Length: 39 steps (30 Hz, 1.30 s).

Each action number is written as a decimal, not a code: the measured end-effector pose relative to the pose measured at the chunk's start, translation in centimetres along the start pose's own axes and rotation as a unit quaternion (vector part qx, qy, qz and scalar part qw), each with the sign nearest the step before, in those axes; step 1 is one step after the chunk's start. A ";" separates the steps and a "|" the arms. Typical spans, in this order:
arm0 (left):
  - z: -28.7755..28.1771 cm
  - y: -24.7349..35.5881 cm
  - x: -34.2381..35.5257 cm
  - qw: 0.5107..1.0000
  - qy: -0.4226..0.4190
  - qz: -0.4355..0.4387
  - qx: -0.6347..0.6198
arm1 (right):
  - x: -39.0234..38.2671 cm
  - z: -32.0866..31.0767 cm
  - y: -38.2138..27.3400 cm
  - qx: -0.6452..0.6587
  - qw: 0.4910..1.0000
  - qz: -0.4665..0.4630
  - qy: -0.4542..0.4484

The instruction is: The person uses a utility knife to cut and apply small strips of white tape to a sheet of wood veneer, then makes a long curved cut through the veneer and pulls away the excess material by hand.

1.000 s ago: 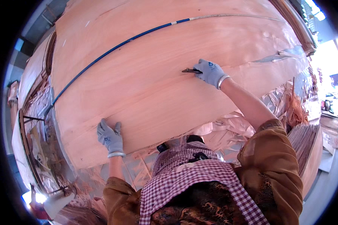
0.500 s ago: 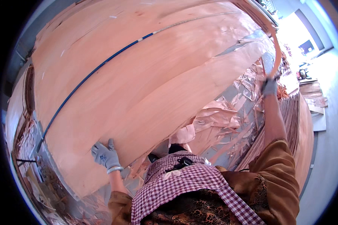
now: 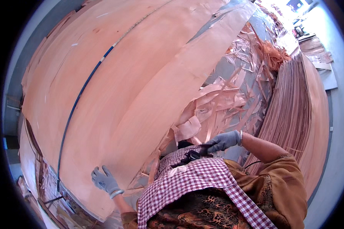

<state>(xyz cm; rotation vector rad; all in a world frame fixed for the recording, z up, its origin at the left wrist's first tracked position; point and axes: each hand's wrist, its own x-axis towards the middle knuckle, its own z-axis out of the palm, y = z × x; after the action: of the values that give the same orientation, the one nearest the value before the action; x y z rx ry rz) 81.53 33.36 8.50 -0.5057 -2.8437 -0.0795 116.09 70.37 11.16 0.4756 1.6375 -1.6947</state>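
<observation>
A large sheet of thin, pinkish-tan wood veneer (image 3: 141,87) lies across the work surface before me. My left hand (image 3: 105,181), in a grey glove, rests on its near left part with fingers apart. Close to my waist, my gloved right hand (image 3: 224,141) is closed on a slim dark object (image 3: 206,147), whose kind I cannot make out. Beside that object, a black item (image 3: 190,157) sits against the front of my checked apron (image 3: 195,175). A long thin rod (image 3: 80,93), dark blue with white bands and a pale far part, lies over the veneer.
Torn veneer scraps (image 3: 218,108) litter the grey floor to the right of the sheet. A tall stack of veneer (image 3: 288,103) stands at the right, with orange strips (image 3: 273,55) heaped at its far end. Another stack edge (image 3: 34,143) shows at the far left.
My right hand has come back from the sheet's far right edge, where a curved veneer strip was at it, to my waist. The view has turned; my left hand stays on the veneer.
</observation>
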 end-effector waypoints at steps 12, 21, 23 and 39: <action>-1.2 13.9 4.1 0.928 0.030 0.244 -0.280 | -2.4 -5.6 -1.7 -0.106 0.990 0.069 -0.066; 1.1 28.7 8.6 0.855 -0.018 0.433 -0.284 | -0.6 -15.2 -7.6 0.035 0.967 -0.087 0.235; 1.9 31.9 9.6 0.840 -0.028 0.459 -0.288 | 1.2 -17.5 -9.5 0.079 0.940 -0.131 0.305; 6.7 38.4 12.4 0.841 -0.036 0.477 -0.253 | 12.8 -25.9 -12.8 0.107 0.891 -0.144 0.417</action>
<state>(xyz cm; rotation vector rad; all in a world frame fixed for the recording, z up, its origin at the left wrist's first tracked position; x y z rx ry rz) 81.97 74.18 5.57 -1.9768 -2.2541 -0.6250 92.87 91.51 8.00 1.2582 2.1963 -2.0521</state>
